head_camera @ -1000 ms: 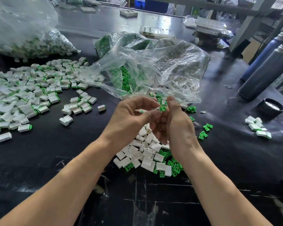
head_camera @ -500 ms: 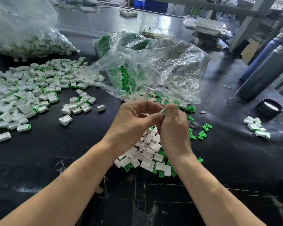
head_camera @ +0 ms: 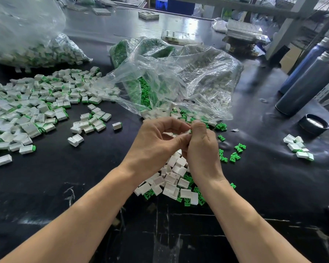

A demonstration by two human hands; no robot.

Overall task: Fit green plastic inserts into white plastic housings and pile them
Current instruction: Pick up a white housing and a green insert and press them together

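Observation:
My left hand (head_camera: 156, 143) and my right hand (head_camera: 202, 150) meet above the black table, fingertips pinched together. Between them a white housing (head_camera: 169, 134) shows only as a sliver, held by the left fingers. My right thumb and forefinger pinch the green insert against it; the insert is almost entirely hidden. Beneath my wrists lies a heap of loose white housings (head_camera: 172, 184) mixed with green inserts (head_camera: 187, 202). A wide pile of fitted pieces (head_camera: 29, 112) covers the table's left side.
A crumpled clear bag (head_camera: 179, 80) spilling green inserts lies just beyond my hands. A second bag (head_camera: 27, 42) of parts sits at the far left. Loose green inserts (head_camera: 235, 156), a few fitted pieces (head_camera: 298, 149), a black lid (head_camera: 314, 124) and dark bottles (head_camera: 310, 80) stand to the right.
My hands have closed together and risen slightly. The green insert, plainly visible at my right fingertips a second ago, is now pressed into the housing and hidden.

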